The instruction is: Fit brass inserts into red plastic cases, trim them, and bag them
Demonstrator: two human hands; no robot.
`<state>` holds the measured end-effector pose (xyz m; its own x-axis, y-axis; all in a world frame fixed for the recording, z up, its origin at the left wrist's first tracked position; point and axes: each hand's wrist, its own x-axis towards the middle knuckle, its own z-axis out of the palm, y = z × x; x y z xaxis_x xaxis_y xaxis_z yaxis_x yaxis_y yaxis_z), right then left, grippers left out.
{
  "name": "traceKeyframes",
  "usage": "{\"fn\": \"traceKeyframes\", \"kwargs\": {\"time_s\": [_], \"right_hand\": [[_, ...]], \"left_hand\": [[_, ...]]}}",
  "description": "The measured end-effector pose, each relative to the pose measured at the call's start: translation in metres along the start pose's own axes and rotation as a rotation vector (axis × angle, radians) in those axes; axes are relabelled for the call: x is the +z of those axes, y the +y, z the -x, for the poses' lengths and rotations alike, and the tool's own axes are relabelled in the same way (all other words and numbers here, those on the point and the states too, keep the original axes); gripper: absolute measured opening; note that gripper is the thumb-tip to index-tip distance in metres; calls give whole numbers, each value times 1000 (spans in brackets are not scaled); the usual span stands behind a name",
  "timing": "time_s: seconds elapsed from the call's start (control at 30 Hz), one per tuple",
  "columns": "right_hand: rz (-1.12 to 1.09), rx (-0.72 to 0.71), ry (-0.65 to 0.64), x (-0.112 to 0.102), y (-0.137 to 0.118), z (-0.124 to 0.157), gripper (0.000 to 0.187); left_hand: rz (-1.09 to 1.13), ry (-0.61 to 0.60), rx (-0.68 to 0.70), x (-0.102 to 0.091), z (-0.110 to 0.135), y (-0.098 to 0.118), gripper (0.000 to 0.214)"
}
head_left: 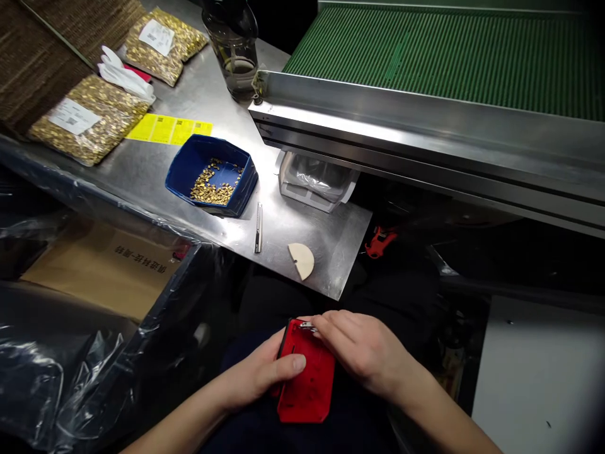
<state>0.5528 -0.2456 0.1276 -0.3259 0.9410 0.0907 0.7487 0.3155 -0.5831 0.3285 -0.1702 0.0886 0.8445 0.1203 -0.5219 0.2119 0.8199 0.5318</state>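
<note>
While the left hand point(267, 369) clamps the red plastic part point(307, 391) between the thumb on its upper face and the fingers beneath, the right hand point(362, 347) bends over the upper right corner. The part is held above the lap, clear of the near end of the metal table point(340, 252). A small metal piece point(307, 326) shows at the right fingertips, by the part's upper edge; whether these fingers pinch it or merely touch it cannot be told.

The step in hand appears to be handling or seating the metal piece at that edge. The next move calls for a firm left grip and exact alignment by the right fingertips.

On the table, nearest the part, lie a pale half-round piece point(305, 261) and a slim tool point(258, 228). Beyond the tool stands a blue bin point(189, 161) containing small gold-coloured pieces point(212, 189). A grey bin point(307, 200) stands to its right, near the edge of the green conveyor point(449, 57). Two labelled bags point(108, 123) lie farther left.
</note>
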Motion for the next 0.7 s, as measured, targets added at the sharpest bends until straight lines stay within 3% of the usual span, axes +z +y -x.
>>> {"fn": "traceKeyframes", "kwargs": {"time_s": [0.13,0.33,0.43,0.57,0.7], "right_hand": [[-258,260,182,-8,0,10,28],[-142,271,113,6,-20,3,20],[-164,448,143,13,-31,-1,16],[-407,743,166,17,-44,-6,16],[-514,797,161,24,-51,-9,17]], "left_hand": [[49,-19,14,0,0,-2,72],[53,-73,44,-2,-3,0,72],[82,-72,69,-1,-5,0,77],[85,-47,128,2,-9,-4,93],[27,-8,125,4,-9,-3,96]]}}
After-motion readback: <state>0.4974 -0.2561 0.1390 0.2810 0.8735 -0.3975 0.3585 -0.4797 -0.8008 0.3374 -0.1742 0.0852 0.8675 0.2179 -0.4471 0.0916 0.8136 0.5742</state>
